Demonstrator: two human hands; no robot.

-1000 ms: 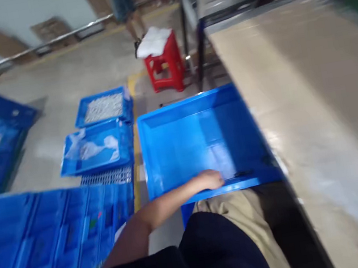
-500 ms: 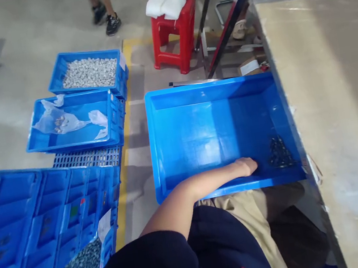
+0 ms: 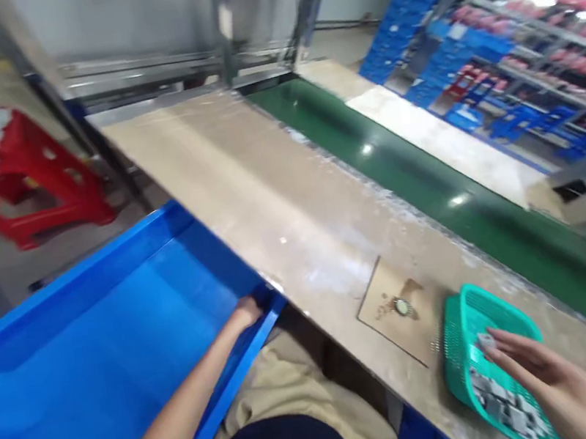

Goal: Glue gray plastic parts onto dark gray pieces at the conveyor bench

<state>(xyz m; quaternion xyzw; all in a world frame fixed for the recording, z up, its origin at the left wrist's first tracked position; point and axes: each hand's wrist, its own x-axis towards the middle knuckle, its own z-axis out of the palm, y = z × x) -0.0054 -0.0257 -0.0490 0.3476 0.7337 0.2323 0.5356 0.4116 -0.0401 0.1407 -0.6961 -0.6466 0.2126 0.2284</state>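
I've 1 green basket (image 3: 455, 357) on the table (image 3: 268, 201), w/ grey pcs (image 3: 503, 405) inside, too many to count. R hand (image 3: 567, 384) is over basket, thumb & finger nearly together, pinching 1 grey bit (image 3: 487, 341). Just L of basket: 1 board (image 3: 394, 333) w/ 1 disc (image 3: 402, 306) on it. Farther L of basket: 1 blue tub (image 3: 122, 335), L hand (image 3: 249, 309) at its corner, fingers blurred, can't tell grip; well beyond, 1 stool (image 3: 42, 178).
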